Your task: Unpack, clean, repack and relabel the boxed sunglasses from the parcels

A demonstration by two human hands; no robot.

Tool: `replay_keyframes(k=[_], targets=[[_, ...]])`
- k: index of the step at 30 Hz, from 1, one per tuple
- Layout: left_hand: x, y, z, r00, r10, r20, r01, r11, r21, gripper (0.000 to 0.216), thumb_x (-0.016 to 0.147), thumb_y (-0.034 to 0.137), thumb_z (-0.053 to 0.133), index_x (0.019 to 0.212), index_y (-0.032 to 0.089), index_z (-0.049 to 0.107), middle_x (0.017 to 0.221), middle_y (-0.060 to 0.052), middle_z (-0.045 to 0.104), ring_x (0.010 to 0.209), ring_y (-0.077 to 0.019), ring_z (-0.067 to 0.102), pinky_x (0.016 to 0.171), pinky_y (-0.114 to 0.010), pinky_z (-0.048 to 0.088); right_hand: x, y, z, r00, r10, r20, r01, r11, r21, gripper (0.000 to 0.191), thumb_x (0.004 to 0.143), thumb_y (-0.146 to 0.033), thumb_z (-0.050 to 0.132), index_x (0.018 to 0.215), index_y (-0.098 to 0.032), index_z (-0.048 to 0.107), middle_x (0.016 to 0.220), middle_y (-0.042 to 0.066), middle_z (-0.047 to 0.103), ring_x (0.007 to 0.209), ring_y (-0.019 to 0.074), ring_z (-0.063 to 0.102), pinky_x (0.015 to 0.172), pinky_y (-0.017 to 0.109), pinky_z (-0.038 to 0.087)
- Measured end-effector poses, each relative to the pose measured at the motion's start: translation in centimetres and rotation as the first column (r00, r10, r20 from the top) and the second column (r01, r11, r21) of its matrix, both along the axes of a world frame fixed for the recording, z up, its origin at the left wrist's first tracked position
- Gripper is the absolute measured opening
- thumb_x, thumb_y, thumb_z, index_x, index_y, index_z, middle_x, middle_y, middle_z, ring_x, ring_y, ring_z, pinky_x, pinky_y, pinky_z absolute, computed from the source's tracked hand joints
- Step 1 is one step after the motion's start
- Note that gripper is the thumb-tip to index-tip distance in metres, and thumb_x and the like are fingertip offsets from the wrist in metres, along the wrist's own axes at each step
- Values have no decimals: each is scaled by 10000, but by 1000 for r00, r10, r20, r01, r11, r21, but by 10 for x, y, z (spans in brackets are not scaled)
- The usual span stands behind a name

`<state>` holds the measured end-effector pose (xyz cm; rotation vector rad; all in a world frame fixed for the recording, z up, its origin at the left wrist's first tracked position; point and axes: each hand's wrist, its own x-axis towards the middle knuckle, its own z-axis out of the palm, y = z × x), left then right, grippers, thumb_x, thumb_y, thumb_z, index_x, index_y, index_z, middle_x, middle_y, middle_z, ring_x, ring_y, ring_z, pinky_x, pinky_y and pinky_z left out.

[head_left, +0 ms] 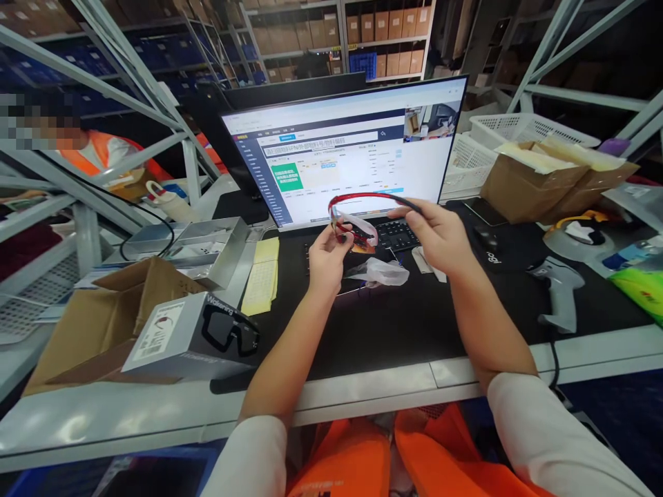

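Both my hands hold a pair of red-framed sunglasses (pixel 357 217) up in front of the monitor (pixel 342 148). My left hand (pixel 326 252) pinches the lens end, which is partly wrapped in clear plastic. My right hand (pixel 438 231) is closed on the dark tip of one temple arm. A crumpled clear plastic bag (pixel 380 271) lies on the black desk mat (pixel 394 317) just below the glasses, in front of the keyboard (pixel 396 235).
A grey sunglasses box (pixel 191 335) rests on an open cardboard box (pixel 93 324) at the left. A barcode scanner (pixel 562 293), a mouse (pixel 487 238) and a phone (pixel 484 210) sit right. Cardboard boxes (pixel 554 176) and white baskets (pixel 523 128) stand behind. Another person in orange (pixel 103 155) is far left.
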<state>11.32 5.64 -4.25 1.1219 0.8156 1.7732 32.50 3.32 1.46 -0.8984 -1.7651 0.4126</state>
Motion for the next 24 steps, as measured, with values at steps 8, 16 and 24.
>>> replay_keyframes(k=[8, 16, 24], targets=[[1, -6, 8, 912, -289, 292, 317, 947, -50, 420, 625, 396, 965, 950, 216, 768, 978, -23, 791, 916, -184, 742, 916, -335, 569, -4, 1, -1, 965, 94, 244, -106, 994, 34, 433, 1026, -493, 520, 1302, -224, 716, 1389, 91, 675, 1323, 266, 611, 1166, 453, 460], [0, -15, 8, 830, -498, 253, 516, 856, -8, 547, 659, 421, 951, 1137, 254, 743, 1206, -63, 758, 1183, -284, 698, 1041, -436, 542, -9, -16, 7, 978, 135, 160, -167, 965, 205, 288, 997, -398, 601, 1203, -256, 744, 1302, 87, 704, 1301, 276, 616, 1159, 482, 468], [5, -15, 7, 830, -537, 152, 548, 835, -40, 579, 631, 365, 968, 1138, 215, 735, 1209, -90, 750, 1312, -321, 622, 1132, -453, 484, -31, -25, -2, 950, 226, 215, -257, 958, 130, 120, 961, -337, 653, 992, -234, 706, 1465, 91, 594, 1533, 309, 360, 1250, 557, 342]])
